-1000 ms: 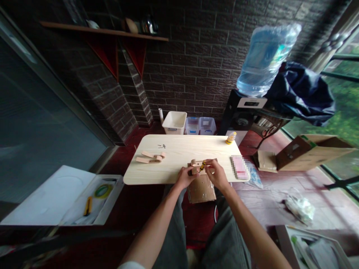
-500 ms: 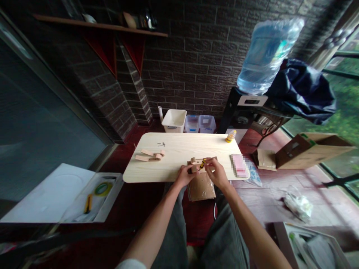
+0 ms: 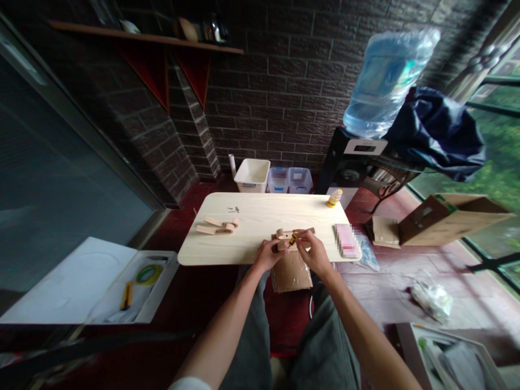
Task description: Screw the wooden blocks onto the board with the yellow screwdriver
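My right hand (image 3: 312,251) is closed around a small yellow-and-black screwdriver (image 3: 293,238), which tilts down toward the left. Its tip is too small to make out, close to the fingers of my left hand (image 3: 268,255). That hand grips a light wooden piece (image 3: 285,235) with a rounded upright part, near the front edge of the pale table (image 3: 239,249). Under the wood, a cardboard sheet (image 3: 291,273) hangs over the edge toward my lap. Farther left lie joined wooden pieces (image 3: 211,229) and several small dark screws (image 3: 234,209).
A small yellow-capped bottle (image 3: 335,198) stands at the table's back right, with a pink packet (image 3: 346,240) in front of it. Storage bins (image 3: 252,172) line the wall behind. A water dispenser (image 3: 353,157) and open cardboard box (image 3: 442,219) stand right; an open white case (image 3: 160,287) lies left.
Hardly anything differs. Both hands stay at the wooden piece, and the screwdriver in my right hand has shifted only very slightly.
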`<state>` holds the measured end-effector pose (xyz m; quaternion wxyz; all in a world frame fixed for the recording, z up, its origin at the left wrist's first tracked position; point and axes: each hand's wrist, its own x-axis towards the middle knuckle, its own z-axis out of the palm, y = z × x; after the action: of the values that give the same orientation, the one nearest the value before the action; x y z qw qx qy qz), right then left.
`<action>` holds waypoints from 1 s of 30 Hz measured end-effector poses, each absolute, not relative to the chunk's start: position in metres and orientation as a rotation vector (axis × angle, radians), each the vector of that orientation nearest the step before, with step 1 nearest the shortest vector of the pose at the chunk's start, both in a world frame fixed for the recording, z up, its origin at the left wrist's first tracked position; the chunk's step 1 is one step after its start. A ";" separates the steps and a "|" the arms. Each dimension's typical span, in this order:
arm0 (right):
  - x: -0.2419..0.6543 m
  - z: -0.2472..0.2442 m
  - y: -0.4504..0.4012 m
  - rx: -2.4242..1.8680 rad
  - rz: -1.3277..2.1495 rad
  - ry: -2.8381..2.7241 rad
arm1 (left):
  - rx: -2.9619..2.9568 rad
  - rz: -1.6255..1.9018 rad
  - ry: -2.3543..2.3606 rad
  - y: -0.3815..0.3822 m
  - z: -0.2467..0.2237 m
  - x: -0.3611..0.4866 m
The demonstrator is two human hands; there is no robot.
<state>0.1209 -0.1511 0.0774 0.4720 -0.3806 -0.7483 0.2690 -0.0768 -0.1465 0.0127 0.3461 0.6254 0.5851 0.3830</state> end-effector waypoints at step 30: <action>0.120 0.079 -0.150 -0.911 0.684 -1.781 | 1.614 0.989 1.544 -0.149 0.019 -0.074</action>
<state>0.1195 -0.1502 0.0788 0.4916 -0.3754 -0.7335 0.2817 -0.0743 -0.1487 0.0190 0.3425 0.6207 0.5938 0.3805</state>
